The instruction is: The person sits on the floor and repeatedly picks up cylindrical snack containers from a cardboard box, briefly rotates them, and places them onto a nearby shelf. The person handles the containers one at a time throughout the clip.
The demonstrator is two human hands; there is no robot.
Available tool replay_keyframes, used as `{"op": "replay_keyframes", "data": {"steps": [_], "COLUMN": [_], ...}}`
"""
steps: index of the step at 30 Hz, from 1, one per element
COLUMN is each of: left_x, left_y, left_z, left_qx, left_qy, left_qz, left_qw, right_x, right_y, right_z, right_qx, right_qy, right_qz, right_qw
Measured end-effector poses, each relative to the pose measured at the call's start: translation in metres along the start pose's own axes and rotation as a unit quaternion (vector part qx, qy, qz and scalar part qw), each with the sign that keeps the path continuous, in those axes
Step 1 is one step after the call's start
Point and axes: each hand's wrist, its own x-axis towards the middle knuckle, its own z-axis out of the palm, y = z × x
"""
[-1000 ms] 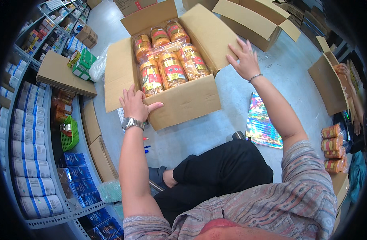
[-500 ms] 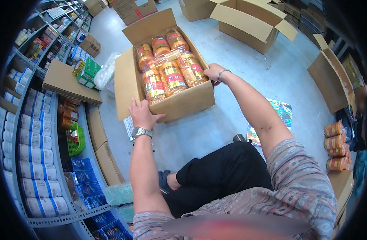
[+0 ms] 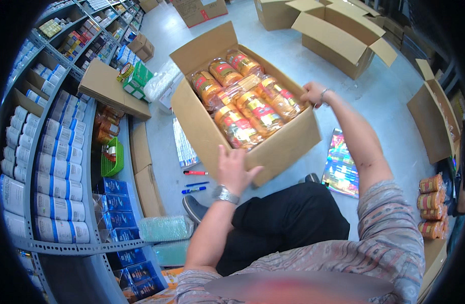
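Observation:
An open cardboard box (image 3: 285, 158) stands before me, turned at an angle. Inside are several clear plastic jars (image 3: 261, 110) of orange food with red and yellow labels, in plastic wrap. At the near left corner my left hand (image 3: 234, 169) presses against the cardboard, fingers spread and thumb stretched out to the side. My right hand (image 3: 313, 94), slightly blurred, has its fingers closed on the rim at the box's right corner. Two blue pens (image 3: 194, 190) and a red cutter-like tool (image 3: 196, 173) lie on the floor, left of the box's near corner.
Metal shelves (image 3: 90, 247) on the left hold white-and-blue tubs (image 3: 60, 207) and blue boxes (image 3: 116, 202). Other open cartons (image 3: 333, 48) stand at the far right. A shiny iridescent sheet (image 3: 341, 169) lies right of my knee. Orange packs (image 3: 431, 205) are stacked at right.
The box has come nearer and swung round, its near left corner now closer to me. Both hands moved with it. The pens and red tool have come into sight beside it.

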Motion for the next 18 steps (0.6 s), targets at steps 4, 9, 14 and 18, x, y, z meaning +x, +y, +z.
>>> {"op": "replay_keyframes", "data": {"steps": [4,9,14,18], "left_x": [-0.011,0.041,0.028,0.02], "left_y": [0.086,0.18,0.139,0.089], "left_z": [0.006,0.027,-0.029,-0.117], "left_qx": [-0.131,-0.145,-0.342,-0.378], "left_qy": [-0.037,-0.114,-0.135,-0.219], "left_qz": [0.052,0.115,0.098,0.076], "left_qw": [0.989,0.976,0.925,0.896], "right_x": [0.028,0.027,-0.054,-0.131], "right_y": [0.016,-0.02,-0.024,-0.004], "right_z": [-0.027,-0.02,0.037,0.1], "right_qx": [-0.166,-0.209,-0.176,-0.136], "right_qy": [0.129,0.27,0.342,0.255], "right_qz": [-0.056,0.039,-0.114,-0.185], "right_qw": [0.976,0.939,0.916,0.939]}}
